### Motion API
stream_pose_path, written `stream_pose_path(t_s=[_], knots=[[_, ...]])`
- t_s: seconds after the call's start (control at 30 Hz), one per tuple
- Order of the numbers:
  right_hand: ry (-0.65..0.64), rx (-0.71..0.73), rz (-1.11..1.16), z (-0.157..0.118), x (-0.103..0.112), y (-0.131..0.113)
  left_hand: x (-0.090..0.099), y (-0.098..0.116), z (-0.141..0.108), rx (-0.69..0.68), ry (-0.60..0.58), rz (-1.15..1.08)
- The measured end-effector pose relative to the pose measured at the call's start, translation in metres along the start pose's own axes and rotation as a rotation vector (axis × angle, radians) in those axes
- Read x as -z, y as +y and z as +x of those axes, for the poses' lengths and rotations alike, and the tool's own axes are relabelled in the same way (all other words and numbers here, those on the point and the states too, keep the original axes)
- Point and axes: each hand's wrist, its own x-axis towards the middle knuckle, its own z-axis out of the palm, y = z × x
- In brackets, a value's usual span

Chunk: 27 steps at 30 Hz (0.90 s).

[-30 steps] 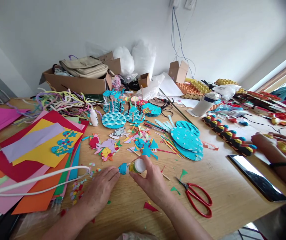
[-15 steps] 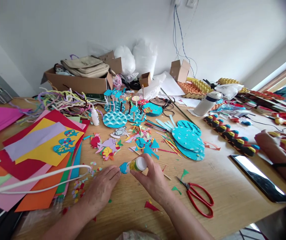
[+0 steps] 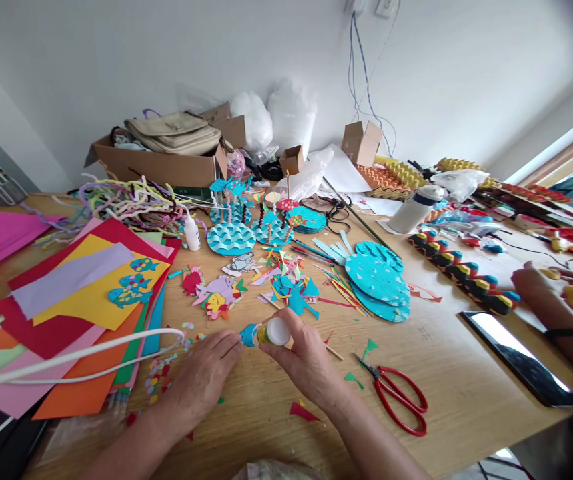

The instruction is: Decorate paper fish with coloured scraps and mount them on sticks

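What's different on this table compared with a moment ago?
Very little: the right hand has tipped the white end of the tube slightly to the left. Nothing was taken hold of or let go. The left hand stays by the blue paper piece, and the scissors lie unmoved.

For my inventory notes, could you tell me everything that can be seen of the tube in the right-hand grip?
The tube is a short cylinder, apparently plastic, with a round white end and a yellow-green label too small to read. It is tilted above the wooden table, white end toward the camera, the opposite end at a small blue paper piece; whether they touch is unclear. The right-hand grip holds it between thumb and fingers, which hide part.
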Motion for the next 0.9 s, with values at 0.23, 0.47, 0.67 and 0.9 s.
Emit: stream_pose_path(t_s=[0.23, 0.47, 0.67, 0.9], knots=[[-0.023, 0.016, 0.000, 0.0007, 0.0002, -0.0015, 0.0053, 0.0016, 0.0029, -0.013, 0.006, 0.004], [-0.028, 0.034, -0.004, 0.0026, 0.0003, -0.0010, 0.0035, 0.0013, 0.0021, -0.013, -0.002, 0.005], [0.047, 0.008, -0.008, 0.0041, 0.0024, 0.0026, 0.0043, 0.0009, 0.0026, -0.019, 0.005, 0.003], [0.039, 0.020, 0.008, 0.0027, -0.0004, 0.0043, 0.0074, 0.0016, 0.0035, -0.014, 0.006, -0.021]])
